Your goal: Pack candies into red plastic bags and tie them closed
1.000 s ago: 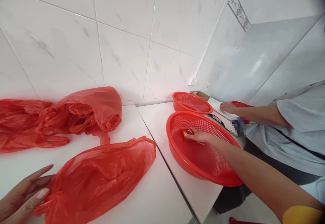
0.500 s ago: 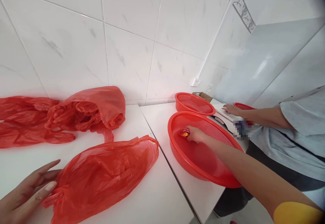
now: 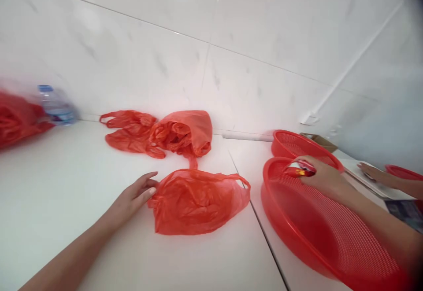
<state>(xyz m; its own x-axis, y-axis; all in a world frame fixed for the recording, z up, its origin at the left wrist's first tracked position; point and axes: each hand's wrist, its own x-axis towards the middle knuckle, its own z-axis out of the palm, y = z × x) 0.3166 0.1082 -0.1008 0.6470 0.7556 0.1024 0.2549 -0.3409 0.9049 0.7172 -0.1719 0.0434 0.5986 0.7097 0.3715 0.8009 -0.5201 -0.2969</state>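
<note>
A thin red plastic bag (image 3: 198, 203) lies flat on the white table, its handle end toward the right. My left hand (image 3: 137, 196) rests at the bag's gathered left end, thumb and fingers apart and touching the plastic without a visible grip. Over the near red basket (image 3: 307, 238), which has perforated sides, my right hand (image 3: 320, 174) is closed on a small red, white and yellow packet (image 3: 300, 168). The packet is at the level of the rim. Its print is blurred, and part of it is hidden by my fingers.
Crumpled red bags (image 3: 181, 134) lie by the tiled wall, with a water bottle (image 3: 57, 108) and another red bag (image 3: 16, 121) farther left. A second red basket (image 3: 287, 143) stands behind the near one. At the right, another person's hand (image 3: 368, 171) rests on a white surface.
My right hand has lifted the packet from the bottom of the basket up to its rim. The view has turned left, bringing the bottle into sight. My left hand stays at the bag.
</note>
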